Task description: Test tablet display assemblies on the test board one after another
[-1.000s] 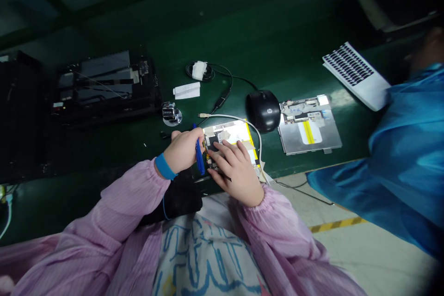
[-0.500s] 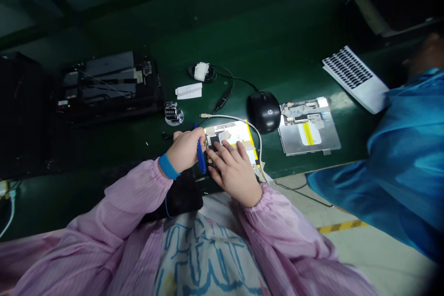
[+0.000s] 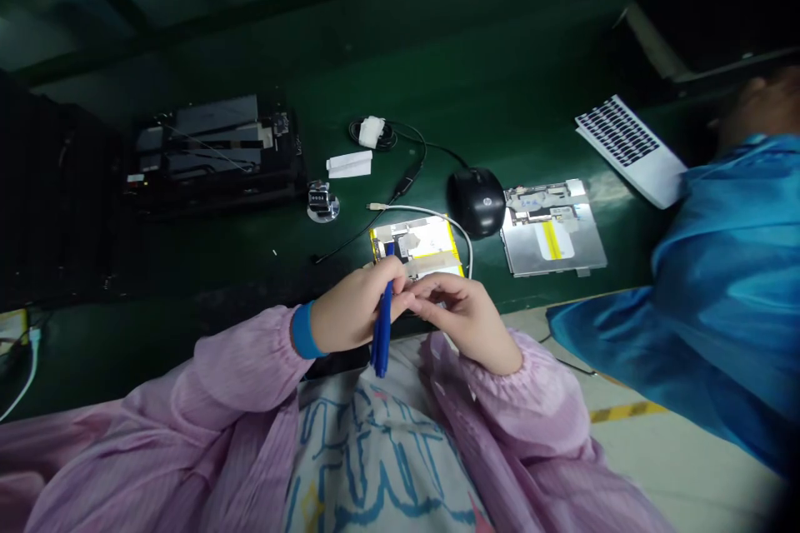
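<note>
My left hand (image 3: 356,308) is shut on a blue plastic pry tool (image 3: 382,325), which points up and down across my fingers. My right hand (image 3: 462,318) is curled beside it, its fingertips touching those of my left hand, with nothing visible in them. Both hands hover just in front of a flat electronic module (image 3: 416,248) with yellow edging and tan tape, and neither touches it. A blue wristband (image 3: 304,331) circles my left wrist.
On the green bench lie a black HP mouse (image 3: 476,201), a metal plate (image 3: 550,233) with a yellow stripe, a white cable (image 3: 431,215), a tally counter (image 3: 322,204) and a dark device (image 3: 216,154). A co-worker in a blue coat (image 3: 718,291) sits at right.
Both hands have lifted off the module toward me and come together. The blue tool has turned more upright, and the module now shows uncovered.
</note>
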`<action>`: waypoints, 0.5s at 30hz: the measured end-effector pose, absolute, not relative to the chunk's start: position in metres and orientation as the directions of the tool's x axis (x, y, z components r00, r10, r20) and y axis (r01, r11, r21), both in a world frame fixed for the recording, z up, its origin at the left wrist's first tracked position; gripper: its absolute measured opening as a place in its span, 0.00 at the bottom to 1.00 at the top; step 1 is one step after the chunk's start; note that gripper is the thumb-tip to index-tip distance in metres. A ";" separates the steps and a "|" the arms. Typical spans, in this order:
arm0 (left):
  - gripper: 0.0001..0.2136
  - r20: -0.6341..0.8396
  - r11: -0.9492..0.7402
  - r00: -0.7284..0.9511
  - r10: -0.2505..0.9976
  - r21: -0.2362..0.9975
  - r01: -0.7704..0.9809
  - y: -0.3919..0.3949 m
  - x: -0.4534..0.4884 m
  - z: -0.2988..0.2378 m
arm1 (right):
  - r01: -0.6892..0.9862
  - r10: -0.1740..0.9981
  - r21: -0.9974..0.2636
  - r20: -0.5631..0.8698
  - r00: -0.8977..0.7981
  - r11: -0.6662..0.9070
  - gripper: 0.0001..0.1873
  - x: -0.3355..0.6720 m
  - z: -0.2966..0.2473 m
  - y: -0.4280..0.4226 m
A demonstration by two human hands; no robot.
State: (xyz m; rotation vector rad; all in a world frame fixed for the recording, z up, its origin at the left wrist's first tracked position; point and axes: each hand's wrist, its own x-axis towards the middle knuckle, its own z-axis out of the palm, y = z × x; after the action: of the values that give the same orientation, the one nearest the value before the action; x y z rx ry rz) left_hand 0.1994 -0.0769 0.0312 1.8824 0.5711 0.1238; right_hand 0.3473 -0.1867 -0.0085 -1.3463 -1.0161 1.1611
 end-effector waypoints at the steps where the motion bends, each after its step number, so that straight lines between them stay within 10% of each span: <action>1: 0.08 -0.213 -0.199 0.880 0.424 0.926 0.320 -0.079 0.198 0.028 | -0.077 0.975 -0.991 -0.119 0.188 -0.106 0.08 0.347 -0.009 -0.185; 6: 0.11 -0.274 0.006 0.857 0.437 0.953 0.301 -0.081 0.190 0.012 | 0.007 0.939 -0.999 -0.045 0.342 -0.050 0.10 0.343 -0.022 -0.178; 15: 0.06 -0.211 -0.502 0.822 0.530 0.703 0.504 -0.071 0.193 0.018 | 0.782 0.931 -0.607 0.349 0.102 0.142 0.11 0.347 -0.046 -0.187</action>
State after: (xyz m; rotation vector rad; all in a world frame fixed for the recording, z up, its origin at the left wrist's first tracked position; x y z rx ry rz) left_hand 0.1935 -0.0715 0.0178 2.1920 0.7546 0.0399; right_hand 0.3474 -0.1869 -0.0464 -1.6649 -1.7037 0.2638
